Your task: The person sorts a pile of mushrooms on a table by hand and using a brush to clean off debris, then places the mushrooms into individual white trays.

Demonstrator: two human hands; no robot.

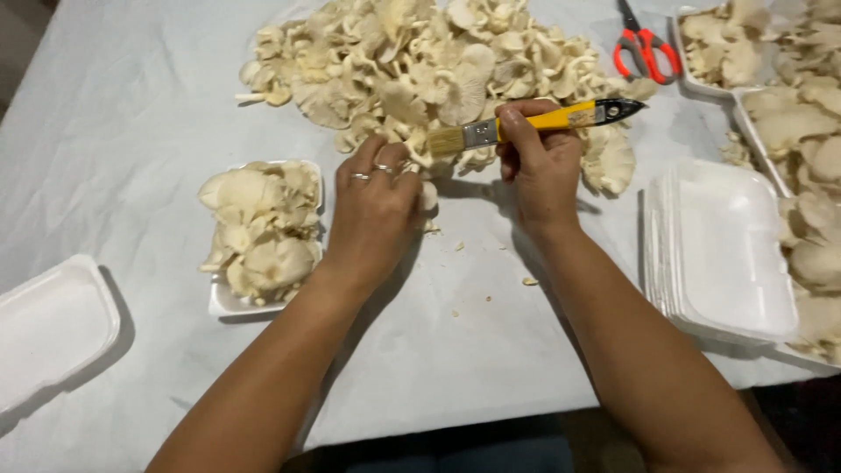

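While a yellow-handled brush (526, 123) is gripped in the closed right hand (541, 166), bristles pointing left, a pale mushroom (427, 194) is pinched in the curled left hand (375, 210) at the near edge of the mushroom heap (438, 66) on the grey cloth (131, 114).

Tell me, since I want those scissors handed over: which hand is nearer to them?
Right. The right hand, holding a paintbrush, sits just below-left of the scissors; the left hand is farther left.
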